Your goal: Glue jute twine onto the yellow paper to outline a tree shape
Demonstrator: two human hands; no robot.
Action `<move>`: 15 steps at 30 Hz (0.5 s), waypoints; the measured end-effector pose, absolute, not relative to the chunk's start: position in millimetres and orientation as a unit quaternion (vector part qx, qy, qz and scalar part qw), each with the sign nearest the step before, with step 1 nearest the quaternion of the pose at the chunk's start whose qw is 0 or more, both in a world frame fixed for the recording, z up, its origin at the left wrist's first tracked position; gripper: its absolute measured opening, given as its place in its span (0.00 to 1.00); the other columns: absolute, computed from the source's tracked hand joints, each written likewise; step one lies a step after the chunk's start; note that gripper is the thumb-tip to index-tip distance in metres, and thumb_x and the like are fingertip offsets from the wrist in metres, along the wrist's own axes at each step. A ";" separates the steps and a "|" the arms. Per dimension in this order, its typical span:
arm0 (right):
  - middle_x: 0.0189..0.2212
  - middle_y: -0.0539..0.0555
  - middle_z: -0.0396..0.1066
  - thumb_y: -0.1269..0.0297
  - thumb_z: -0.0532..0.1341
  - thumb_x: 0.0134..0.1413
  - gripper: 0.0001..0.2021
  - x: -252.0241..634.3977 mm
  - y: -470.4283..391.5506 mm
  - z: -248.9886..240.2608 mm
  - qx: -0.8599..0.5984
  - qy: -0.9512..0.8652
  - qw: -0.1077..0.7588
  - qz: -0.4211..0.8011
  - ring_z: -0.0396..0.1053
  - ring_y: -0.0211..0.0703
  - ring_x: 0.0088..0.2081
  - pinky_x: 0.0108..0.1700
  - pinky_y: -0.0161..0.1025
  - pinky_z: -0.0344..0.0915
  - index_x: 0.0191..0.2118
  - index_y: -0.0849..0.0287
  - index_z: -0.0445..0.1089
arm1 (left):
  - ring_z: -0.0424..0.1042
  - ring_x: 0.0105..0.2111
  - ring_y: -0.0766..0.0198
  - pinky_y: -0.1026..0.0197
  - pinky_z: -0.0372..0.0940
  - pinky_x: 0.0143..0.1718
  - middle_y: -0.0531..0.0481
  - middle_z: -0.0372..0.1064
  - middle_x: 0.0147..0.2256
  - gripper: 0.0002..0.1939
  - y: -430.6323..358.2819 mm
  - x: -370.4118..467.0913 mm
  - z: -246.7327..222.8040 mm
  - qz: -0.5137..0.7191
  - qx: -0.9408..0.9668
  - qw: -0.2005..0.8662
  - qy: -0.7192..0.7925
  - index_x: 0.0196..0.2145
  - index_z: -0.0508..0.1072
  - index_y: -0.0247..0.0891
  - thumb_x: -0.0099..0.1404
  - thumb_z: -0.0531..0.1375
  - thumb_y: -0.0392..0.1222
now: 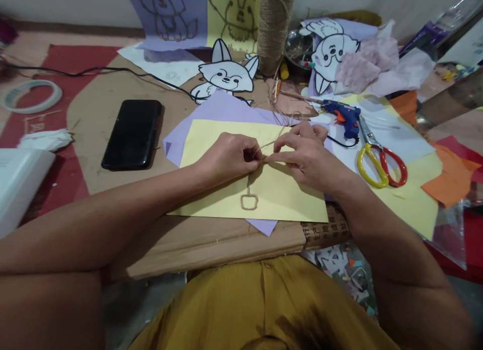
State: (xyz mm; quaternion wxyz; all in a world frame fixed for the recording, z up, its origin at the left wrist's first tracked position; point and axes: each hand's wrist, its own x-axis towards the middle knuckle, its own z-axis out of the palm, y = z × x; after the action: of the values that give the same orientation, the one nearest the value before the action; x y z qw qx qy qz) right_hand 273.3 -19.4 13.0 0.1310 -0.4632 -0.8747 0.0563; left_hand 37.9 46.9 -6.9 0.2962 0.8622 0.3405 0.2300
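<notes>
A yellow sheet of paper (211, 189) lies over purple paper (181, 133) in front of me. Near its lower edge a small square outline of twine (249, 202) lies on it, with a strand running up under my hands. My left hand (237, 153) is closed in a pinch on the twine (272, 141), just above the sheet. My right hand (305, 151) meets it from the right; its thumb and index finger close on the same twine beside the left fingertips. The loose twine trails back toward a tall spool (276, 27).
A black phone (132, 133) and a tape roll (32, 95) lie to the left. On the right are a blue glue gun (343, 116) and red-and-yellow scissors (381, 161). Cut-out fox drawings (226, 78) stand behind. Cardboard (169, 244) covers the table's front edge.
</notes>
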 end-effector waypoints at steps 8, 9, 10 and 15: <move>0.51 0.56 0.78 0.76 0.60 0.68 0.18 267.8 -22.6 7.8 -0.458 -0.882 0.099 0.048 0.60 0.58 0.55 0.53 0.57 0.46 0.47 0.47 0.84 | 0.71 0.23 0.69 0.66 0.62 0.29 0.55 0.78 0.25 0.07 48.4 38.3 -7.6 0.230 0.862 0.298 0.339 0.31 0.84 0.38 0.56 0.66 0.30; 0.51 0.56 0.78 0.77 0.60 0.68 0.18 267.9 -22.2 7.2 -0.460 -0.880 0.101 0.052 0.60 0.57 0.56 0.53 0.56 0.45 0.47 0.47 0.84 | 0.71 0.23 0.69 0.66 0.62 0.30 0.55 0.78 0.25 0.07 48.5 38.1 -7.9 0.230 0.861 0.302 0.338 0.31 0.84 0.38 0.57 0.67 0.30; 0.51 0.55 0.78 0.78 0.59 0.68 0.19 268.3 -21.8 7.1 -0.462 -0.878 0.107 0.057 0.60 0.56 0.55 0.53 0.56 0.45 0.47 0.47 0.84 | 0.72 0.24 0.69 0.66 0.63 0.30 0.55 0.78 0.25 0.07 48.4 37.8 -8.3 0.231 0.860 0.305 0.338 0.31 0.84 0.38 0.57 0.67 0.31; 0.51 0.56 0.77 0.75 0.60 0.69 0.19 272.9 -19.0 10.8 -0.467 -0.871 0.137 0.070 0.62 0.56 0.56 0.54 0.55 0.47 0.51 0.45 0.84 | 0.74 0.25 0.67 0.65 0.64 0.30 0.54 0.80 0.27 0.07 48.0 37.1 -9.7 0.230 0.857 0.311 0.340 0.32 0.85 0.39 0.58 0.67 0.31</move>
State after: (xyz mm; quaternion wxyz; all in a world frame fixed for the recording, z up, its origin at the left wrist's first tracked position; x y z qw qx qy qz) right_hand 272.9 -19.0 10.8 0.1368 -0.4665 -0.8710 0.0705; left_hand 37.1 48.0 -9.7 0.3114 0.8570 0.3397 0.2304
